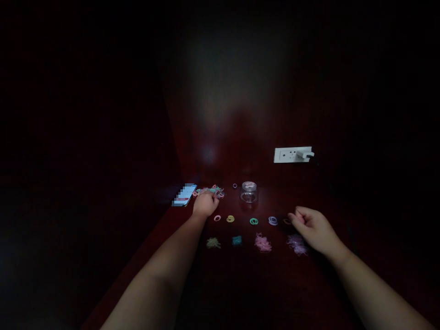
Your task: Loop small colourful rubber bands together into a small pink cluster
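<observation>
My left hand (205, 204) reaches to the mixed pile of colourful hair ties (217, 188) at the back left, its fingers curled down and partly hidden. My right hand (315, 230) is closed at the right, beside an orange-brown hair tie (287, 221); what its fingers hold, if anything, is hidden. Across the middle lie a pink hair tie (217, 218), yellow hair ties (230, 219), green hair ties (253, 221) and purple hair ties (272, 221). Nearer me are small heaps of thin elastic bands: yellowish (213, 243), teal (237, 240), pink (263, 243) and light purple (297, 245).
A lidded clear jar (249, 196) stands at the back, with one dark ring (234, 186) to its left. A lit phone (186, 195) lies at the left edge. On the wall a socket panel (285, 155) holds a white plug (304, 155). The surroundings are dark.
</observation>
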The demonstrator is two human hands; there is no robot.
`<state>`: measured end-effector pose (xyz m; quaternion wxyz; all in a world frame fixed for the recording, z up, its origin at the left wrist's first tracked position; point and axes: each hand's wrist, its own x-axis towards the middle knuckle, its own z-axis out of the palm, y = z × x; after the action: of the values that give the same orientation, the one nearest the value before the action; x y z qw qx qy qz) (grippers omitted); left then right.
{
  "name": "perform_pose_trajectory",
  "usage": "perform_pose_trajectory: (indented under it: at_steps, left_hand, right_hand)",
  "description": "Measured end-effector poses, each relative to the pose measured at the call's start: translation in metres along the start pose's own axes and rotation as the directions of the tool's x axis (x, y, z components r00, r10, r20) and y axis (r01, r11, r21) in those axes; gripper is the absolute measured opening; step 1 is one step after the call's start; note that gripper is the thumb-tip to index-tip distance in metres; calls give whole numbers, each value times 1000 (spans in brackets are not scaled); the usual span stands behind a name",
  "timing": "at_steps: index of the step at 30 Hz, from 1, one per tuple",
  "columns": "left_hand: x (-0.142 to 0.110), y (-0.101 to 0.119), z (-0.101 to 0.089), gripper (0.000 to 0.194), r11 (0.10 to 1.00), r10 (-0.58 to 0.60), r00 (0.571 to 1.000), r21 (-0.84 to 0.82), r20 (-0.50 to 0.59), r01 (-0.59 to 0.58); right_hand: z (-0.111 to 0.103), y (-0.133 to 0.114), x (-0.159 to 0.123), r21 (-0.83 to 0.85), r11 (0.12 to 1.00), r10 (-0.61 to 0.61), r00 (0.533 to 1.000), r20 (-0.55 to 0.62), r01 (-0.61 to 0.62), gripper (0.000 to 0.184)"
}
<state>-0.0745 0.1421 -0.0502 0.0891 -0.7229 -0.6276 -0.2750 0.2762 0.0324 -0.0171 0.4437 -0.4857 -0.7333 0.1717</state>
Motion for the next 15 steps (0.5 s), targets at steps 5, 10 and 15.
perform_pose_trajectory:
  at_steps: [5, 10, 15]
  left_hand:
    - [-4, -2, -3, 18, 1000, -2, 1000, -26, -20, 1]
    - [-9, -4, -4, 16, 997, -35, 999, -71, 1, 35]
    - [-14, -7, -6, 17, 989, -96, 995, -112, 20, 98]
  right_hand:
    - [4, 6, 1, 34, 999, -9, 1000, 0, 9, 45]
    - [4, 4, 2, 0, 1000, -21, 1000, -20, 21, 45]
    - [5, 5, 2, 2, 1000, -8, 1000, -23, 8, 45]
